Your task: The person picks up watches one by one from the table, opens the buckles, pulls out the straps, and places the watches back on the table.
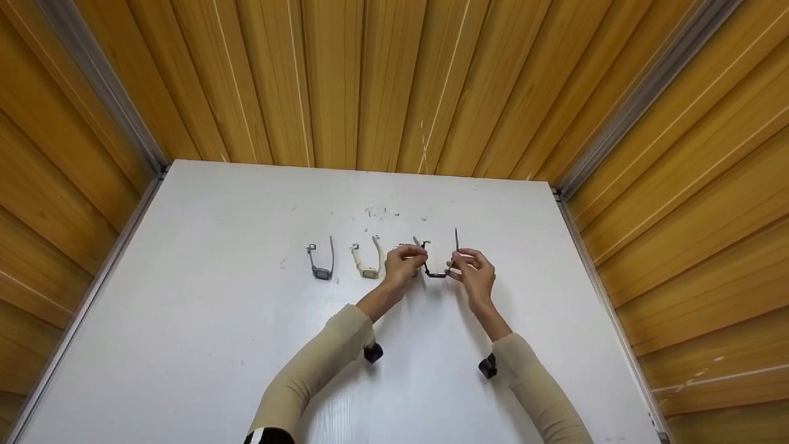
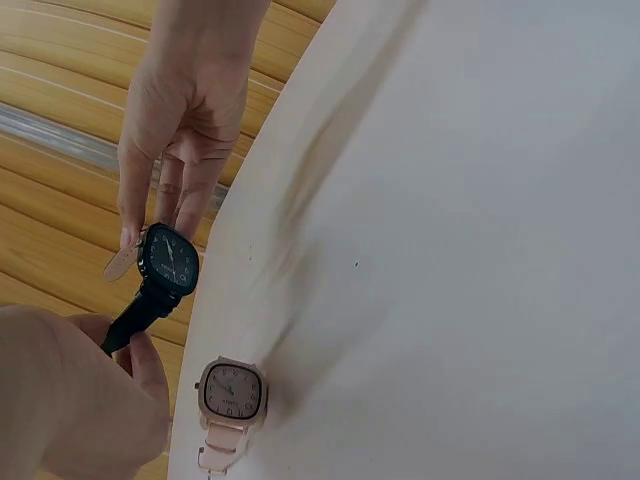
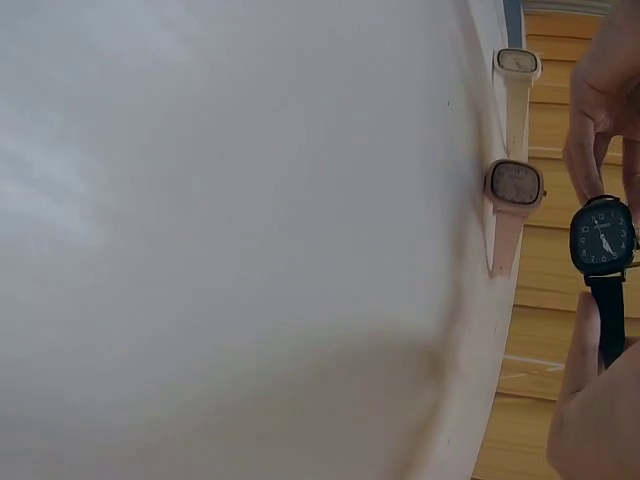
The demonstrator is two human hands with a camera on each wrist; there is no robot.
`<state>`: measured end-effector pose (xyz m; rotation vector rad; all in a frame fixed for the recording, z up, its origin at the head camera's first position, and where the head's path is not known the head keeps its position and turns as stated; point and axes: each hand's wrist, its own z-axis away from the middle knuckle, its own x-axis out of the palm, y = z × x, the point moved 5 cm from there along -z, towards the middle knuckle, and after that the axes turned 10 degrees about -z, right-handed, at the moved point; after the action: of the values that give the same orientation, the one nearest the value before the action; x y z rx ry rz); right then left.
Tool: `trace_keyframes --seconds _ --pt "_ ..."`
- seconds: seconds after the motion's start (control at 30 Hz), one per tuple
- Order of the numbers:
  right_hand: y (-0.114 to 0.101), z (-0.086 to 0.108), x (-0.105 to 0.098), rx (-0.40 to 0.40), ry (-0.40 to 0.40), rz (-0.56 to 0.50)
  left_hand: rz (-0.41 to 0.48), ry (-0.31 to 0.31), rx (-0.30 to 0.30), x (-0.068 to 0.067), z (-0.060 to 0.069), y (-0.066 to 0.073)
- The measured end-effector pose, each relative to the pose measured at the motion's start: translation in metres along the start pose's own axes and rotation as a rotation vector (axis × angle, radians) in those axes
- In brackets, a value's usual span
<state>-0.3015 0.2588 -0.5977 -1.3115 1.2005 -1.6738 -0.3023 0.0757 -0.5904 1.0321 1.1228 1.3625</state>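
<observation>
A black square-faced wristwatch (image 1: 437, 275) hangs between both hands above the table, its two straps raised in a U shape. My left hand (image 1: 404, 265) pinches one strap between thumb and fingers. The other strap is pinched by my right hand (image 1: 478, 271). In the left wrist view the dial of the black watch (image 2: 170, 262) faces the camera. A pink wristwatch (image 2: 232, 390) lies close to my left hand, which mostly hides it in the head view. Further left are a cream wristwatch (image 1: 370, 273) and a grey wristwatch (image 1: 322, 273).
The white table (image 1: 203, 296) bears small dark marks (image 1: 376, 212) beyond the watches. Wood-patterned panels (image 1: 345, 80) rise behind it and on both sides, with metal strips (image 1: 641, 105) at the corners.
</observation>
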Motion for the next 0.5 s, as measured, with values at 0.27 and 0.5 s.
trace_keyframes --seconds 0.27,0.5 --pt "-0.007 -0.018 -0.018 0.004 0.038 0.054 -0.116 0.052 0.038 0.024 -0.009 0.010" --pt "-0.006 -0.034 -0.030 0.006 0.066 0.106 -0.273 0.151 -0.001 0.043 -0.015 0.008"
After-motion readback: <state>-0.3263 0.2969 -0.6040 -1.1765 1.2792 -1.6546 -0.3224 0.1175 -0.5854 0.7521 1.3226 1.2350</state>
